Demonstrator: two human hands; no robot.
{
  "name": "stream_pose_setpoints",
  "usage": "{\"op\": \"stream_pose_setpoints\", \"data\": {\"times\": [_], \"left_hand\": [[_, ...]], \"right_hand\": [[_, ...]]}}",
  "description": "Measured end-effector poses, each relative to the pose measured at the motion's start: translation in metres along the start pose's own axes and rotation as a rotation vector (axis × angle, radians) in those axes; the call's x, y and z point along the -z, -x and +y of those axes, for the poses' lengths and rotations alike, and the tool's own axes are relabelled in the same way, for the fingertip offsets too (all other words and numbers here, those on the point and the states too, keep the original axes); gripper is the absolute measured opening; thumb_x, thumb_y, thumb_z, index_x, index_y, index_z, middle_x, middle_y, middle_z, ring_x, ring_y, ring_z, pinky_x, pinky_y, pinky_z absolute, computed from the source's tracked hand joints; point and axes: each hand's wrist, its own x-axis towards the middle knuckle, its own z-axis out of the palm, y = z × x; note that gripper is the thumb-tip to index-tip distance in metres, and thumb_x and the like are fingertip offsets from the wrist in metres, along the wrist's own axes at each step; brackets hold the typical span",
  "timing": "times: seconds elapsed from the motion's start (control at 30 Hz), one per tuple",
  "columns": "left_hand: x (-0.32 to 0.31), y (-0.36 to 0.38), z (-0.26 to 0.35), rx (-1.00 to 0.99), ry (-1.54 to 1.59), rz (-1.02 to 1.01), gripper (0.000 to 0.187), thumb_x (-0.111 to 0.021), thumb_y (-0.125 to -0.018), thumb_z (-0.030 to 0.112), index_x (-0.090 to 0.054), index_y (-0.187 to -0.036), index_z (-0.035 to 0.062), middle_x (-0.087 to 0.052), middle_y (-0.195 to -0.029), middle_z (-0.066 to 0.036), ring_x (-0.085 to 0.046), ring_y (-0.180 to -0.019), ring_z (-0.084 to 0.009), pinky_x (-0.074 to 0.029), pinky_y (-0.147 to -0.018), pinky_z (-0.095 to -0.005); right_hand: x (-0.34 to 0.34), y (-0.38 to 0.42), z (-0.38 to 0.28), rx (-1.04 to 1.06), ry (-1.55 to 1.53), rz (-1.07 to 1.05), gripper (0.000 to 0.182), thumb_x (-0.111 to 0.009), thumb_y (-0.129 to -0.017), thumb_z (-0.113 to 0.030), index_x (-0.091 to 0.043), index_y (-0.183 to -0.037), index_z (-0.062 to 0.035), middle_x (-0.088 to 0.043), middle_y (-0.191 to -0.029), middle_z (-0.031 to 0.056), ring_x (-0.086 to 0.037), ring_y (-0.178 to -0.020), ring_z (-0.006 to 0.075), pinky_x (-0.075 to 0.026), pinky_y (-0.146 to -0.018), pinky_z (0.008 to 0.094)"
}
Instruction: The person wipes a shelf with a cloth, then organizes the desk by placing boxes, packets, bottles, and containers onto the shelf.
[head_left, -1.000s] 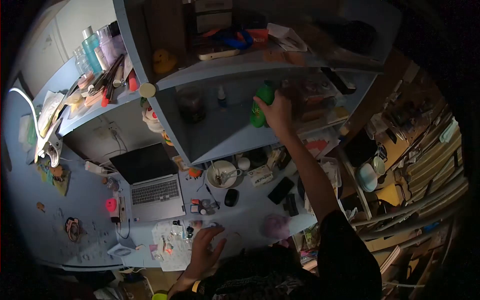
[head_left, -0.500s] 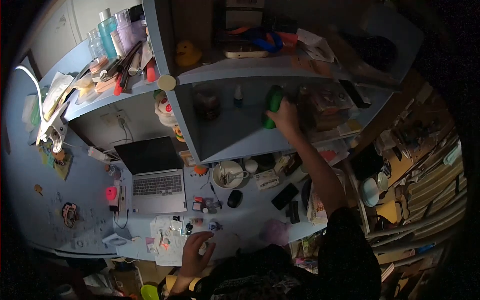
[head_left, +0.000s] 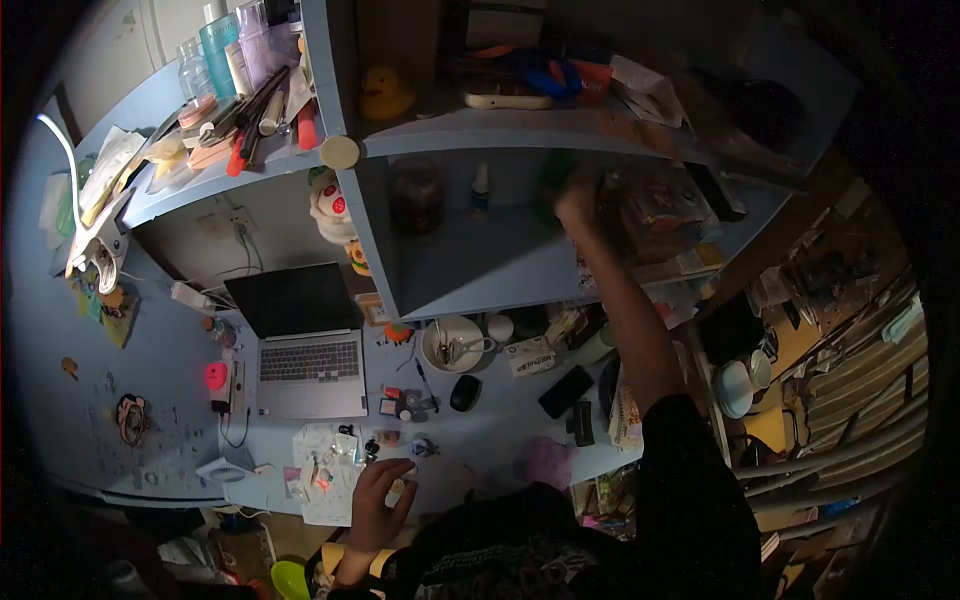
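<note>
My right hand [head_left: 577, 203] reaches into the middle shelf compartment [head_left: 450, 275], its fingers wrapped round a green object [head_left: 557, 172] that stands in shadow near the back. To its left are a small spray bottle [head_left: 480, 187] and a dark jar [head_left: 416, 195]; packaged items [head_left: 660, 205] lie to its right. My left hand [head_left: 384, 497] hovers over the desk's front edge, fingers apart and curved, holding nothing. Just beyond it lie a white sheet [head_left: 325, 490] with small pieces and some tiny trinkets [head_left: 424, 446].
An open laptop [head_left: 312, 375] sits at the left of the desk. Right of it are a bowl [head_left: 452, 345] with utensils, a black mouse [head_left: 465, 393] and a phone [head_left: 566, 392]. A shelf board [head_left: 500, 135] runs above my right hand. A clip lamp [head_left: 97, 245] stands far left.
My right hand and the green object have moved deeper into the compartment, into shadow. My left hand has shifted slightly left. The whole view has tilted a little.
</note>
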Motion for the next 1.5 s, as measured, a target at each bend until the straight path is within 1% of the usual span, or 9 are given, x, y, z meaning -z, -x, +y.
{"op": "stream_pose_setpoints", "data": {"times": [0.3,0.6,0.67,0.7,0.97,1.1,1.23,1.4,1.5], "left_hand": [[-0.005,0.0,-0.003,-0.055,-0.029,-0.002,0.03,-0.065,-0.075,0.004,-0.059,-0.105,0.0049,-0.058,-0.103,-0.013,-0.056,-0.092,-0.0294,-0.045,-0.079,-0.0361],[-0.003,0.016,-0.005,-0.028,-0.048,0.019,0.031,-0.065,-0.075,0.004,-0.06,-0.105,0.0052,-0.057,-0.102,-0.012,-0.056,-0.093,-0.0303,-0.046,-0.079,-0.0363],[-0.003,0.02,-0.006,-0.014,-0.045,0.011,0.031,-0.065,-0.075,0.004,-0.06,-0.105,0.0054,-0.057,-0.102,-0.013,-0.056,-0.094,-0.0305,-0.046,-0.08,-0.0363],[-0.003,0.022,-0.007,-0.002,-0.045,0.003,0.031,-0.065,-0.075,0.005,-0.06,-0.105,0.0055,-0.057,-0.102,-0.013,-0.056,-0.095,-0.0307,-0.045,-0.081,-0.0364],[0.015,0.035,-0.033,0.105,-0.118,0.104,0.028,-0.065,-0.075,0.004,-0.059,-0.103,0.0046,-0.059,-0.101,-0.013,-0.057,-0.095,-0.0308,-0.045,-0.081,-0.0358],[0.026,0.057,-0.088,0.241,-0.173,0.321,0.025,-0.064,-0.075,0.002,-0.06,-0.1,0.0027,-0.061,-0.095,-0.014,-0.058,-0.091,-0.0306,-0.046,-0.08,-0.0348],[0.016,0.085,-0.147,0.506,-0.083,0.348,0.019,-0.061,-0.079,0.007,-0.061,-0.098,0.0011,-0.061,-0.092,-0.016,-0.06,-0.084,-0.0291,-0.047,-0.075,-0.0349],[-0.033,0.115,-0.213,0.503,-0.129,0.138,0.03,-0.064,-0.079,0.011,-0.056,-0.106,0.0003,-0.059,-0.1,-0.017,-0.06,-0.087,-0.0317,-0.049,-0.074,-0.037],[-0.056,0.101,-0.227,0.481,-0.151,0.039,0.051,-0.067,-0.076,0.012,-0.045,-0.12,0.0005,-0.05,-0.114,-0.02,-0.055,-0.099,-0.0347,-0.047,-0.082,-0.0387]], "right_hand": [[0.006,0.006,-0.014,-0.057,-0.094,0.01,0.057,-0.072,-0.068,-0.029,-0.05,-0.109,0.0045,-0.056,-0.104,0.025,-0.055,-0.096,0.0388,-0.045,-0.082,0.0431],[0.004,-0.003,-0.001,0.043,0.149,0.041,0.05,-0.073,-0.067,-0.036,-0.059,-0.089,0.0063,-0.062,-0.08,0.0237,-0.06,-0.077,0.0393,-0.048,-0.07,0.043],[0.016,0.002,-0.014,-0.015,0.155,-0.007,0.024,-0.062,-0.075,-0.018,-0.063,-0.084,0.0043,-0.062,-0.086,0.0251,-0.061,-0.082,0.0381,-0.049,-0.071,0.0425],[0.023,0.004,-0.019,-0.013,0.155,-0.02,0.024,-0.062,-0.075,-0.018,-0.063,-0.084,0.0043,-0.062,-0.086,0.0251,-0.061,-0.082,0.0381,-0.049,-0.071,0.0425],[0.088,0.027,-0.065,-0.057,0.263,-0.016,0.035,-0.062,-0.082,-0.034,-0.062,-0.084,0.0011,-0.064,-0.076,0.0157,-0.063,-0.069,0.03,-0.049,-0.062,0.0409],[0.122,0.107,-0.109,0.184,-0.336,0.175,0.02,-0.06,-0.087,-0.019,-0.059,-0.099,-0.0024,-0.063,-0.078,0.0084,-0.06,-0.065,0.017,-0.049,-0.059,0.0301],[0.11,0.241,-0.113,0.29,-0.4,-0.125,0.017,-0.06,-0.086,-0.012,-0.059,-0.099,-0.0028,-0.063,-0.083,0.008,-0.06,-0.068,0.0151,-0.049,-0.06,0.0286],[0.024,0.435,-0.1,-0.382,-0.47,-0.854,0.017,-0.06,-0.084,-0.018,-0.06,-0.096,-0.0063,-0.063,-0.086,0.0138,-0.064,-0.076,0.0236,-0.05,-0.064,0.0349],[0.008,0.497,-0.111,-0.246,-0.465,-0.924,0.021,-0.06,-0.083,-0.018,-0.058,-0.101,-0.0067,-0.063,-0.086,0.0136,-0.064,-0.077,0.0267,-0.05,-0.066,0.0374]]}}
